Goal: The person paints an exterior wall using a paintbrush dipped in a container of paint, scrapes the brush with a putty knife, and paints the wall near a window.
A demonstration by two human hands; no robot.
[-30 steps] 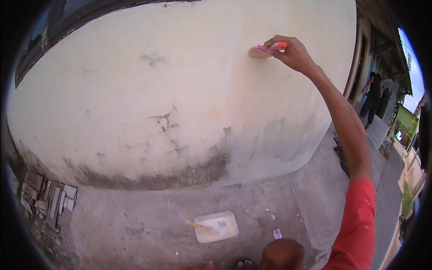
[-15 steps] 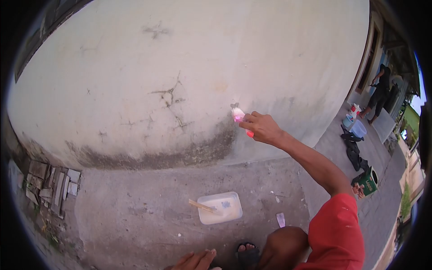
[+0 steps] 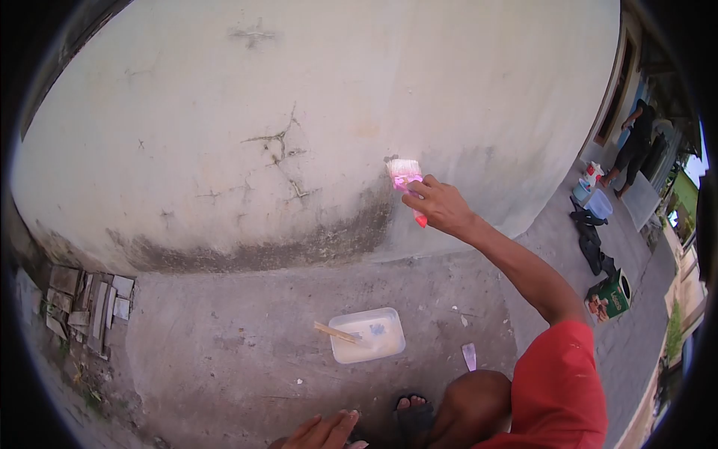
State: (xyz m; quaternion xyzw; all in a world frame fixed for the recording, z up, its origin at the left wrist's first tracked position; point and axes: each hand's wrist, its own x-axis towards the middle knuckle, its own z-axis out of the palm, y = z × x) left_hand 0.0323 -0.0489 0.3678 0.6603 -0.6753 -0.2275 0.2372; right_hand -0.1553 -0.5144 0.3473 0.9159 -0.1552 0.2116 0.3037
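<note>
Up against the pale wall (image 3: 224, 97), a pink-handled brush (image 3: 406, 185) stands nearly upright, its light bristles touching the plaster just beside a small dark mark, where clean paint gives way to the grey, stained band along the wall's foot. The right hand (image 3: 439, 206) is closed around the brush handle, fingers wrapped over the pink grip, with the red end of the handle poking out below the fist. That arm stretches forward from a red sleeve (image 3: 557, 389). A branching crack (image 3: 283, 153) runs through the plaster well to the left of the brush.

Below, on the concrete ground (image 3: 224, 337), a white tray (image 3: 368, 335) sits with a wooden stick (image 3: 335, 332) resting across its left rim. The left hand (image 3: 321, 432) shows only partly at the bottom edge, fingers extended and flat, holding nothing that can be seen. A bent knee (image 3: 479, 400) and a sandalled foot (image 3: 411, 408) lie near it.

Off to the far right, another person (image 3: 636, 142) bends by a doorway, with buckets (image 3: 594, 198), dark cloth (image 3: 591, 239) and a green box (image 3: 609, 297) on the ground. Stacked tile pieces (image 3: 86, 307) lie at the left.
</note>
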